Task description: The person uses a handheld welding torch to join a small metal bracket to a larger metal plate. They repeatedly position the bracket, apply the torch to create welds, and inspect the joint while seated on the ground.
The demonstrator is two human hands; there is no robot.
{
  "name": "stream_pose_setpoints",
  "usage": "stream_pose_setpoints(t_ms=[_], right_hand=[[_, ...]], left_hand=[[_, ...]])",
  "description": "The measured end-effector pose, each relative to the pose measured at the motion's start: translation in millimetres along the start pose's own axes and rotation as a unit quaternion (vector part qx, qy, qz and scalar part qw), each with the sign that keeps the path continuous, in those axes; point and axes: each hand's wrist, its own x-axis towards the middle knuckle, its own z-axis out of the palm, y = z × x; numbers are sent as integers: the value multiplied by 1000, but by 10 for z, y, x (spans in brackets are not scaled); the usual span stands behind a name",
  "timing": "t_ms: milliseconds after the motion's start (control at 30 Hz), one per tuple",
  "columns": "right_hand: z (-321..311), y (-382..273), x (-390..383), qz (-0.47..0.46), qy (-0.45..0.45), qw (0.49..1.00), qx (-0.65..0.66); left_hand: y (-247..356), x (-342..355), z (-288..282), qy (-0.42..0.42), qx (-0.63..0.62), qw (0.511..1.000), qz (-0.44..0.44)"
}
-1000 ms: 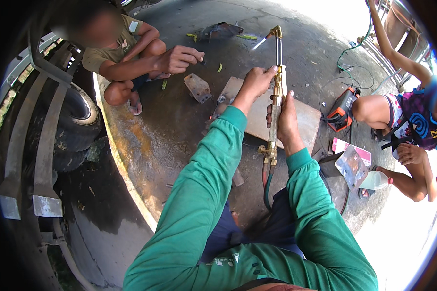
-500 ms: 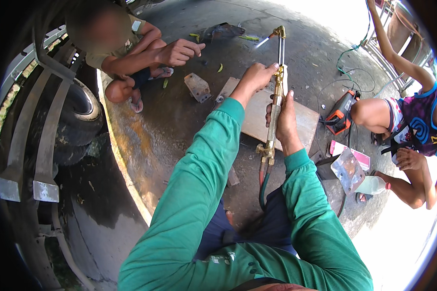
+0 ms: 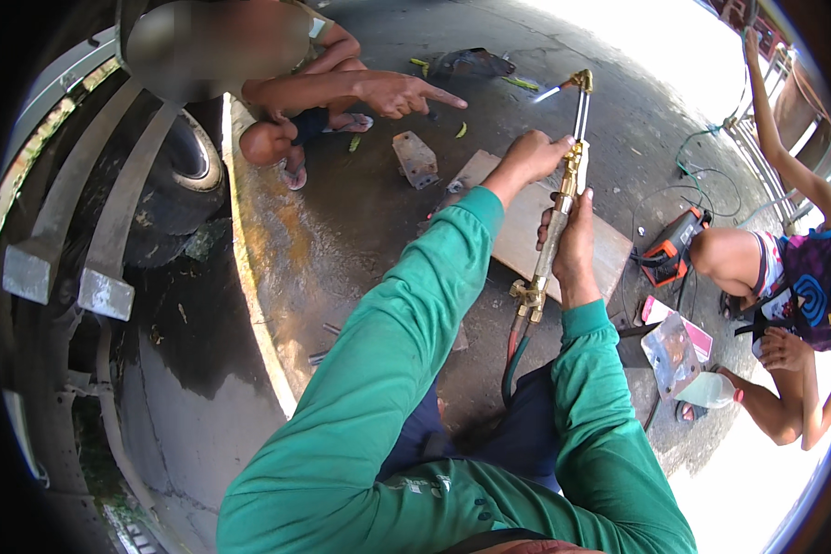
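A brass cutting torch [image 3: 552, 240] stands out diagonally in front of me, with red and green hoses at its lower end and a white flame [image 3: 547, 94] at its angled tip. My left hand [image 3: 535, 157] is closed on its upper part near the valve. My right hand [image 3: 574, 242] is wrapped round the knurled handle. Below lies a flat rusty metal plate [image 3: 608, 258], with a small holed metal piece [image 3: 414, 159] to its left.
A co-worker [image 3: 295, 103] squats at upper left, index finger extended toward the torch. Another person [image 3: 794, 277] crouches at right beside an orange-black machine [image 3: 674, 249], cables, a bottle [image 3: 711, 392] and a bent plate [image 3: 669, 355]. Vehicle parts and a tyre [image 3: 180, 166] are at left.
The torch and both my hands sit farther right in the picture, and the view has shifted. The left co-worker's hand has moved right, its index finger now stretched out.
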Motion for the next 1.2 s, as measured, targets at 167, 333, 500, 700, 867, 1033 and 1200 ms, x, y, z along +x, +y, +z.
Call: stream_pose_setpoints(t_ms=[167, 333, 500, 700, 867, 1033, 1200], right_hand=[[24, 17, 5, -19, -14, 1000, 6], [52, 37, 18, -23, -13, 1000, 3], [166, 90, -13, -22, -19, 1000, -2], [171, 119, 10, -26, -14, 1000, -10], [202, 127, -4, -24, -21, 999, -12], [188, 122, 12, -23, -14, 1000, -15], [155, 137, 44, -23, -14, 1000, -11]], left_hand=[[-29, 0, -32, 8, 28, 999, 16], [-65, -20, -101, 7, 33, 999, 14], [-192, -6, -149, 28, 52, 998, 22], [-108, -119, -213, 15, 26, 1000, -2], [-82, -183, -282, 6, 21, 1000, -23], [-52, -186, -275, 8, 21, 999, -29], [-83, -131, -248, 17, 23, 999, -34]])
